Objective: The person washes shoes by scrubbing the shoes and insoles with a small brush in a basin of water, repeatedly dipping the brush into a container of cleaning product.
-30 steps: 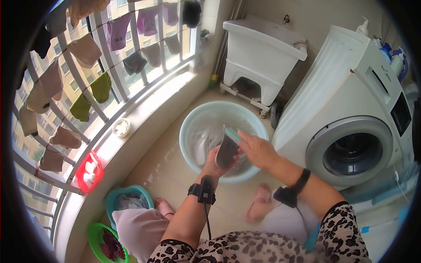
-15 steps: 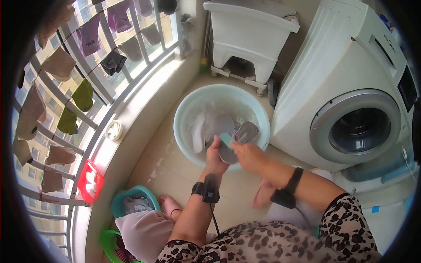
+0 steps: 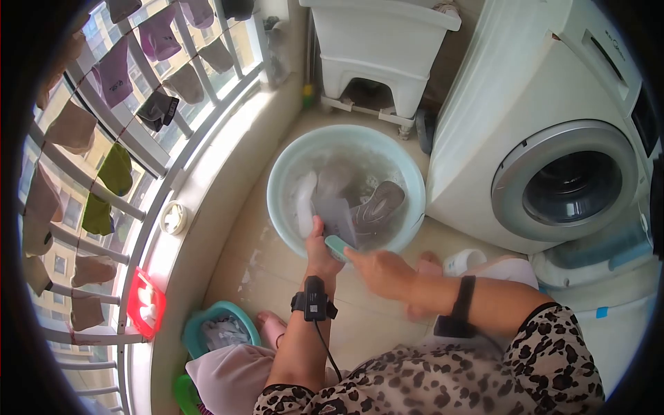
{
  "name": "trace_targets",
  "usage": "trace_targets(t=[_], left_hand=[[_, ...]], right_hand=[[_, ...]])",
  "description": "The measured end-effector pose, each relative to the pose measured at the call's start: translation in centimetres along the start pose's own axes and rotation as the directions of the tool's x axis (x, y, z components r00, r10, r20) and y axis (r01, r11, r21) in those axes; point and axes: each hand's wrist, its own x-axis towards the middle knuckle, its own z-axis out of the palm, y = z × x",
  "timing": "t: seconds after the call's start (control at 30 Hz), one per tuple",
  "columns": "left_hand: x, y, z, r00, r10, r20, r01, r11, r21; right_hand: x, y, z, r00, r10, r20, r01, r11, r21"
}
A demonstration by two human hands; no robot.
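Note:
A pale blue basin (image 3: 277,216) of cloudy water stands on the floor in front of me. At its near rim my left hand (image 3: 322,252) is closed around a light grey shoe (image 3: 335,216), tilted with its far part over the water. My right hand (image 3: 382,274) grips a turquoise brush (image 3: 337,245) by its end, and the brush lies against or just above the near part of the shoe; contact is unclear. Another shoe, its grey patterned sole (image 3: 379,206) facing up, rests at the right in the basin. A whitish shoe-like piece (image 3: 305,200) is at the left.
A washing machine (image 3: 470,159) stands to the right, a white washtub (image 3: 377,52) behind the basin. Left are a ledge with a red basket (image 3: 145,304) and a small white bowl (image 3: 173,218), plus socks hung along the railing. A teal tub (image 3: 200,325) of cloth sits near my foot.
My right hand and the brush have moved left and toward me along the shoe. The left hand, still holding the shoe, has shifted slightly left; the view has shifted too.

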Motion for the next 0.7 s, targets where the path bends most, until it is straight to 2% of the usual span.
trace_targets(t=[0.03,0.07,0.13,0.23,0.33,0.37,0.43,0.53,0.63,0.7], left_hand=[[-0.1,-0.6,0.7,1.000,-0.012,0.028,0.012,1.000,-0.021],[0.2,-1.3,1.5,0.998,-0.026,0.061,0.029,0.999,-0.039],[0.2,-2.9,2.0,0.998,-0.046,0.032,0.048,0.997,-0.062],[0.2,-3.1,3.0,0.998,-0.034,0.060,0.037,0.998,-0.041],[-0.1,-2.2,3.2,0.999,-0.027,0.037,0.025,0.997,0.070],[0.0,-1.8,3.1,0.997,-0.032,0.068,0.026,0.997,0.078],[0.2,-0.9,2.7,0.991,-0.046,0.125,0.035,0.995,0.091],[-0.7,0.9,3.2,1.000,0.021,-0.014,-0.020,0.995,0.093],[-1.6,0.8,4.2,0.999,-0.043,-0.032,0.047,0.990,0.130],[-1.2,-0.3,4.3,0.989,-0.148,-0.001,0.148,0.985,0.094]], right_hand=[[1.6,1.6,0.2,0.993,-0.084,-0.085,0.077,0.994,-0.081],[2.6,3.4,0.1,0.991,-0.028,-0.129,0.013,0.994,-0.112],[4.2,4.1,-2.0,0.973,0.087,-0.213,-0.123,0.979,-0.160],[5.0,4.4,-2.5,0.949,0.163,-0.272,-0.179,0.983,-0.035],[4.4,3.5,-2.5,0.918,0.370,-0.142,-0.325,0.908,0.266],[4.1,3.8,-1.6,0.948,0.233,-0.218,-0.177,0.953,0.247],[3.2,4.0,0.4,0.935,-0.048,-0.352,0.117,0.977,0.178],[0.1,0.3,0.3,0.998,0.031,-0.056,-0.014,0.957,0.289],[0.2,0.5,0.4,0.993,-0.075,-0.087,0.082,0.993,0.082],[2.6,2.1,-1.9,0.986,0.031,-0.165,-0.051,0.992,-0.118]])
